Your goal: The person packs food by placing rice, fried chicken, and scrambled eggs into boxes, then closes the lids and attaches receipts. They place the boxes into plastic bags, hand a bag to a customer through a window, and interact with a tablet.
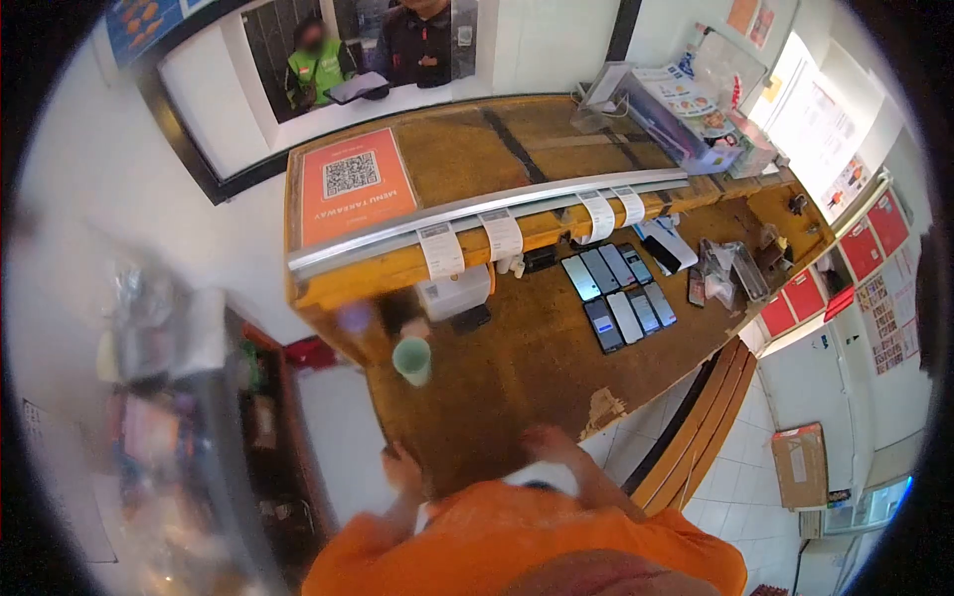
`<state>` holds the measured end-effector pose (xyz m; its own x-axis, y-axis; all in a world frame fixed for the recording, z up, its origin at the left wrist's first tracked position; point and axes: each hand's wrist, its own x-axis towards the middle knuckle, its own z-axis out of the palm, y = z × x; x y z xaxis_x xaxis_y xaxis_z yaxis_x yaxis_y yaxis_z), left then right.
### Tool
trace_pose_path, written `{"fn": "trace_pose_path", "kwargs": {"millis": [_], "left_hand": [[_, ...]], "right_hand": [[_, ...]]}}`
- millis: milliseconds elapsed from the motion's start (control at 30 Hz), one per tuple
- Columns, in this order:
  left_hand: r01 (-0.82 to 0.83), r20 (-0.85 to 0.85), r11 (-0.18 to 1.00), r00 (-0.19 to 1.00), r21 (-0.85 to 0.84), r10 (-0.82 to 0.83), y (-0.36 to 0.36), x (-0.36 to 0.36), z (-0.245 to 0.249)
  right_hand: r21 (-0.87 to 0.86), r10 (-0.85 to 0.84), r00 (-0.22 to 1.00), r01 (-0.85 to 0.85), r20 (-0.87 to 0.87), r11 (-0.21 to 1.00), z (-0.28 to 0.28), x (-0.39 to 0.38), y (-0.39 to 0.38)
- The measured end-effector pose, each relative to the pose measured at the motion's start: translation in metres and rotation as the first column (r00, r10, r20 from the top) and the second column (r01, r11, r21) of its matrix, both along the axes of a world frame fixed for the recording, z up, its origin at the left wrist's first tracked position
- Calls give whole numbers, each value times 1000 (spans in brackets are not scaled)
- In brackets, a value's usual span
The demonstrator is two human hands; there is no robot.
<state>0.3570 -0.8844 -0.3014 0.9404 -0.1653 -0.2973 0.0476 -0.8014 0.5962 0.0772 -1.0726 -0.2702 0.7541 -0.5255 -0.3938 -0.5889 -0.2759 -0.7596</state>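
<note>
At the near left corner of the brown wooden counter [477, 397] is my left hand [401, 467], its fingers loosely apart and nothing visible in them. My right hand [553, 444] is low over the near edge, its fingers smeared by blur; no object shows in it. A pale green cup [411, 361] stands on the counter beyond my left hand. Several phones [618, 298] lie in two rows, face up, farther off to the right. Some of their screens are lit.
Paper receipts [502, 232] hang from a metal rail [477, 219] on the raised shelf. An orange QR-code sign [355, 184] lies at its left. Plastic bags [717, 273] and a tray sit at the right. Two people stand beyond the window [368, 94]. A cardboard box [801, 467] leans at right.
</note>
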Motion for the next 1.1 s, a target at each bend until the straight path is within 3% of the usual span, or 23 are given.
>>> {"fn": "trace_pose_path", "kwargs": {"millis": [33,100,133,200,267,333,367,433,467,533,567,633,667,733,800,833,867,933,1033,1100], "left_hand": [[-7,2,1000,1000,12,7,-2,-1,-3],[7,51,1000,999,-12,-6,0,-1,-11],[1,56,1000,998,15,-2,5,-1,-11],[-6,24,1000,1000,-6,6,-3,-3,-3],[-23,-11,1000,1000,-5,23,-13,-7,17],[-84,64,991,995,108,77,-11,-9,1],[-84,63,990,995,116,77,-11,-8,-15],[-130,393,972,918,193,45,-2,-11,-32],[-142,391,969,919,201,54,-5,-21,-33],[-387,569,840,814,380,117,-19,-36,-33],[-407,460,783,870,472,175,-32,-51,-30],[-406,490,801,856,440,165,-55,-88,-44],[-391,514,828,845,401,150,-75,-107,-51],[-382,510,831,848,404,142,-119,-156,-52],[-360,505,829,856,429,111,-139,-181,-41],[-284,500,871,864,401,51,-149,-188,-32],[-204,494,907,869,369,-5,-158,-193,-27],[-216,476,906,879,363,18,-156,-196,-35],[-219,504,891,864,397,-12,-157,-193,-37],[-197,466,889,885,413,-21,-156,-193,-35]], "right_hand": [[12,7,1000,-7,2,1000,-5,-2,-17],[-27,-48,977,43,-208,999,-9,0,-46],[0,-37,978,38,-204,999,-9,0,-51],[-164,61,972,-100,-229,981,-7,3,-70],[-117,179,974,-196,-142,974,9,20,-93],[111,87,996,-89,21,990,23,30,-112],[119,87,996,-89,20,989,28,32,-125],[60,99,995,-98,-14,993,33,28,-141],[67,112,994,-110,-16,992,31,17,-148],[-123,225,974,-220,32,968,33,1,-167],[-122,240,970,-234,40,965,36,-6,-178],[95,85,994,-92,72,991,43,-25,-199],[89,96,992,-103,77,991,41,-34,-215],[-102,-31,970,57,242,993,34,-58,-237],[-521,-22,877,306,481,797,66,-63,-270],[-627,-17,839,419,544,657,95,-62,-287],[-701,6,801,521,599,487,126,-58,-306],[-698,97,709,645,699,311,171,-53,-344],[-672,126,670,675,731,306,214,-35,-381],[-692,183,686,605,704,393,228,-22,-390]]}}
